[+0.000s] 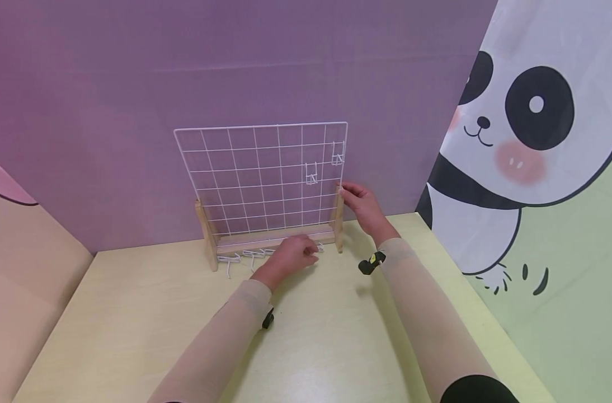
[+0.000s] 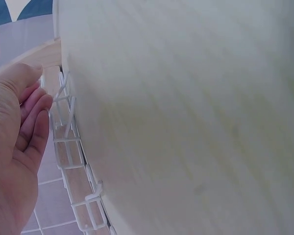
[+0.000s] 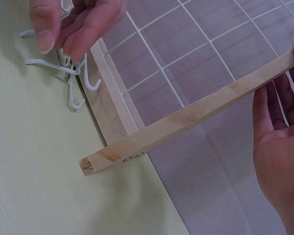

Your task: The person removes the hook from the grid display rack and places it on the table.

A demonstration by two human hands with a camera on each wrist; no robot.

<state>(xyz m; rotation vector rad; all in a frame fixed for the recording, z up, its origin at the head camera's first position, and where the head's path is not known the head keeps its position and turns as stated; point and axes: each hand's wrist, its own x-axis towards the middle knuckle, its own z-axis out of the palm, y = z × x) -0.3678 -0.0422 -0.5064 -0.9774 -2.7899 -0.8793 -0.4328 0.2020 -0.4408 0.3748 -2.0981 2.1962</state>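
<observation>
A white wire grid [image 1: 255, 184] stands upright in a wooden stand [image 1: 208, 238] at the back of the table. My right hand [image 1: 363, 210] grips the upper part of the right wooden post [image 3: 186, 117], thumb on one side and fingers on the other. My left hand [image 1: 293, 253] hovers low in front of the stand's base, over several white wire hooks [image 3: 71, 71]. Its fingers are loosely bent, with thumb and fingertips apart and nothing seen between them. Two more hooks, an upper hook [image 1: 338, 159] and a lower hook [image 1: 311, 178], hang on the grid's right side.
More white hooks [image 1: 229, 259] lie along the front of the base on the pale wooden table [image 1: 135, 313]. Close behind the grid rises a purple wall [image 1: 135, 101]. A wall with a panda picture [image 1: 517, 140] borders the right side.
</observation>
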